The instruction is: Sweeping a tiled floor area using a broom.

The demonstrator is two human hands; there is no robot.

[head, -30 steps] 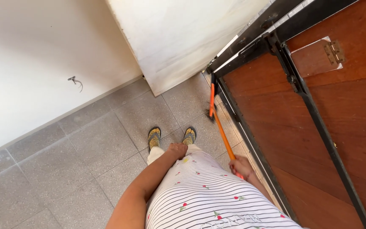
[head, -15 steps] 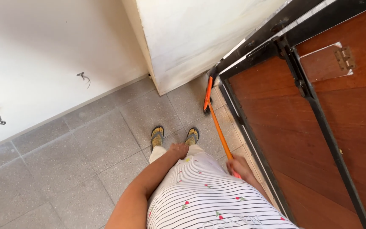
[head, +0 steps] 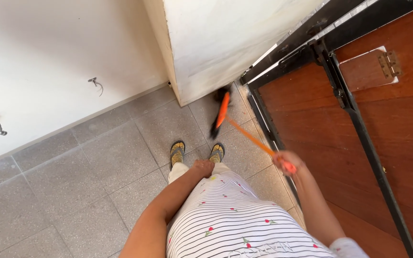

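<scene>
The right hand [head: 285,162] gripped an orange broom [head: 222,112], its blurred head on the grey tiled floor [head: 87,172]. The left hand [head: 201,168], loosely curled, rested empty against the striped shirt [head: 235,215].

Bright, even daylight fills the scene, washing the white wall [head: 48,52] almost flat and giving a soft sheen to the reddish wooden door [head: 388,119], while only faint, short shadows sit under the sandals [head: 197,153] on the grey tiled floor [head: 72,177]. Motion blur smears the orange broom [head: 222,112] and the right hand [head: 285,162] gripping its handle; the left hand [head: 201,168] and the floor are sharp. Straight lines of the black door frame [head: 359,124] splay outward toward the edges from wide-angle distortion.
</scene>
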